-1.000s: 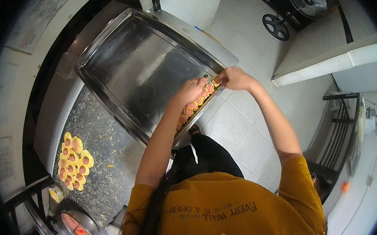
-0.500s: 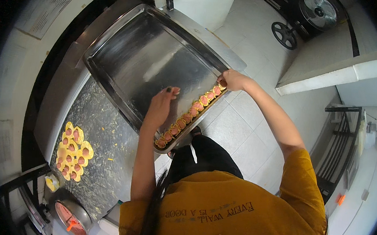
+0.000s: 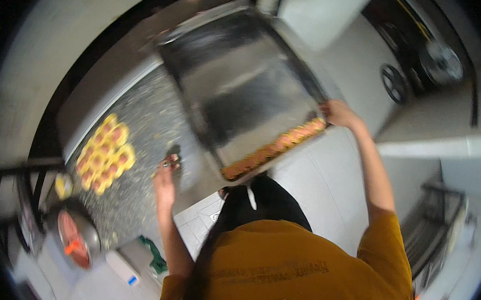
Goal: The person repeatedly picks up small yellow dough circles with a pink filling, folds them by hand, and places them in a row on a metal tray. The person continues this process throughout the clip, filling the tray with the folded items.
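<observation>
My right hand (image 3: 340, 113) grips the rim of a large metal tray (image 3: 231, 88) at its right corner. Along the tray's near edge runs a tight row of dumplings (image 3: 277, 147) with yellow wrappers and pink filling. My left hand (image 3: 164, 182) is above the speckled grey counter (image 3: 148, 107), left of the tray. It holds nothing that I can see, and its fingers reach forward, somewhat blurred. Beyond it, on the counter's left, lies a cluster of yellow round wrappers (image 3: 106, 154) topped with pink filling.
A metal bowl of pink filling (image 3: 75, 239) with an orange utensil stands at lower left. Near it are a white box (image 3: 122, 267) and a green cloth (image 3: 154, 254). A fan (image 3: 442, 62) and a black wheel (image 3: 394, 83) are at upper right, beyond the tiled floor.
My left hand has left the tray and moved left over the counter. My right hand stays at the tray's right corner. The whole view has shifted and turned.
</observation>
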A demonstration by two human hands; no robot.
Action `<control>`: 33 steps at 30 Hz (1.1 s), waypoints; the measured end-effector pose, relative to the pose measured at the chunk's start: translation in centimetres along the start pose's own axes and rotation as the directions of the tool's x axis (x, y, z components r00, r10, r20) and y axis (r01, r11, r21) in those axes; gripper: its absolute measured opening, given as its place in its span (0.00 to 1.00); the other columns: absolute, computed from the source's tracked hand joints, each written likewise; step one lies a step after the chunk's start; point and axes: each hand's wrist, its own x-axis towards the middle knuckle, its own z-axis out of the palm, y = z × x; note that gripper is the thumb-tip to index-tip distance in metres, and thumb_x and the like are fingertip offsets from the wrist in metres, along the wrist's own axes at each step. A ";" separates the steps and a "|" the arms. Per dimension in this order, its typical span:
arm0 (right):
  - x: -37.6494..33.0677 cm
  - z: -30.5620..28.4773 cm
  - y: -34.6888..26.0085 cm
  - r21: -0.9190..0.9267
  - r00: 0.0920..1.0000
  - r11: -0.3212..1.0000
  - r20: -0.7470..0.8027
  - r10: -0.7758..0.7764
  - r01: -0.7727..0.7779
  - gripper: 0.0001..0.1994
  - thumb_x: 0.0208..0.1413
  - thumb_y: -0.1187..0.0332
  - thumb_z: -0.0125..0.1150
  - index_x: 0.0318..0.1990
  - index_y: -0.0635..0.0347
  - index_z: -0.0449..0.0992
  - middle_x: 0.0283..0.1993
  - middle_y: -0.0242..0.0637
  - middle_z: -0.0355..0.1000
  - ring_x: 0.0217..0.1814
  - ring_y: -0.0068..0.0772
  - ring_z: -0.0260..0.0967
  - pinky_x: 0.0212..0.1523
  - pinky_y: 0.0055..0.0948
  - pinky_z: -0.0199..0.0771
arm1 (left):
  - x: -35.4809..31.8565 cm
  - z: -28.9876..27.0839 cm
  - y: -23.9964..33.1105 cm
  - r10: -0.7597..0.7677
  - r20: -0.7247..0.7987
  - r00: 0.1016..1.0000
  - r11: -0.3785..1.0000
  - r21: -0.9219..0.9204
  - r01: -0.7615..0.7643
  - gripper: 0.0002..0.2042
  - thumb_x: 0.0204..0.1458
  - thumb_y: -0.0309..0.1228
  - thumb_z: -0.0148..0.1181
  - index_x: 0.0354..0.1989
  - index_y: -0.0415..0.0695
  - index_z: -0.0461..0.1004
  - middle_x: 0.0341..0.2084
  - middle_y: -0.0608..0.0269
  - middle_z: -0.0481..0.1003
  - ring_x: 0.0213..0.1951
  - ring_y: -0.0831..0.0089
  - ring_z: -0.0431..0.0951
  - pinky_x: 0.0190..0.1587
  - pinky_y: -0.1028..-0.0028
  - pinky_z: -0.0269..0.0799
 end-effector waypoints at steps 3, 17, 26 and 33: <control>-0.3 -0.5 -3.7 0.299 0.910 0.918 -0.392 -0.131 0.261 0.21 0.39 0.85 0.49 0.44 0.65 0.73 0.34 0.45 0.72 0.36 0.36 0.71 0.39 0.29 0.70 | -2.2 -2.6 -2.6 -0.015 -0.209 0.978 0.973 0.221 0.062 0.13 0.55 0.32 0.48 0.45 0.38 0.71 0.34 0.51 0.74 0.36 0.68 0.75 0.41 0.71 0.68; 10.4 13.5 -40.1 0.463 0.726 0.589 -0.200 -0.658 0.662 0.13 0.44 0.77 0.53 0.40 0.61 0.76 0.34 0.43 0.74 0.35 0.38 0.72 0.38 0.33 0.71 | 4.3 -9.7 -6.8 -0.214 -0.770 0.601 0.811 0.203 0.549 0.12 0.45 0.38 0.59 0.28 0.41 0.73 0.31 0.51 0.72 0.37 0.54 0.74 0.37 0.58 0.69; 10.9 17.0 -45.4 0.307 0.806 0.766 -0.405 -0.432 0.565 0.09 0.45 0.71 0.55 0.35 0.60 0.76 0.34 0.46 0.72 0.39 0.48 0.68 0.41 0.40 0.68 | 0.9 -10.6 -10.8 0.085 -0.603 0.793 0.945 0.300 0.127 0.04 0.39 0.23 0.56 0.24 0.39 0.69 0.25 0.52 0.71 0.30 0.53 0.73 0.32 0.61 0.69; 8.6 21.7 -47.4 0.101 0.688 0.770 -0.533 -0.493 0.630 0.09 0.42 0.74 0.58 0.35 0.62 0.72 0.35 0.43 0.69 0.36 0.45 0.69 0.38 0.38 0.69 | -4.1 -10.3 -9.4 -0.180 -0.532 0.827 0.983 -0.123 0.135 0.14 0.40 0.18 0.55 0.38 0.37 0.66 0.32 0.53 0.74 0.39 0.68 0.75 0.39 0.71 0.71</control>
